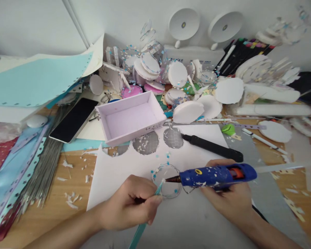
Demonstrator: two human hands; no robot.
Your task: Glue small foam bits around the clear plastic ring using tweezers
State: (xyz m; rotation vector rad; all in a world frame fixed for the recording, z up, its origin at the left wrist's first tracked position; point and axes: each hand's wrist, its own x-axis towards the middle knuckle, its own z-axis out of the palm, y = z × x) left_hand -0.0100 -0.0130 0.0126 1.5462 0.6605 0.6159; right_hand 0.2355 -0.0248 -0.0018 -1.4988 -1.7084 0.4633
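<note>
My left hand (pixel 134 202) pinches a slim teal strip (pixel 138 237); whether it is tweezers or cut paper I cannot tell. A tiny white piece (pixel 163 180) sits at its upper tip. In my right hand (pixel 230 199) is a blue hot glue gun (pixel 209 176) flecked with white, its fingers wrapped round the handle. The dark nozzle points left and meets or nearly meets the white piece. A clear glue stick (pixel 277 167) juts from the gun's back. Beneath the nozzle lies a thin wire ring (pixel 168 197) dotted with small blue and white bits, on white sheet.
Beyond the hands are a lilac open box (pixel 132 119), a black-handled craft knife (pixel 212 147) and a phone (pixel 74 119). Several white foam discs (pixel 177 74) pile up behind. Metal wires (pixel 45 166) lie left; a white two-headed lamp (pixel 184 24) stands at the back.
</note>
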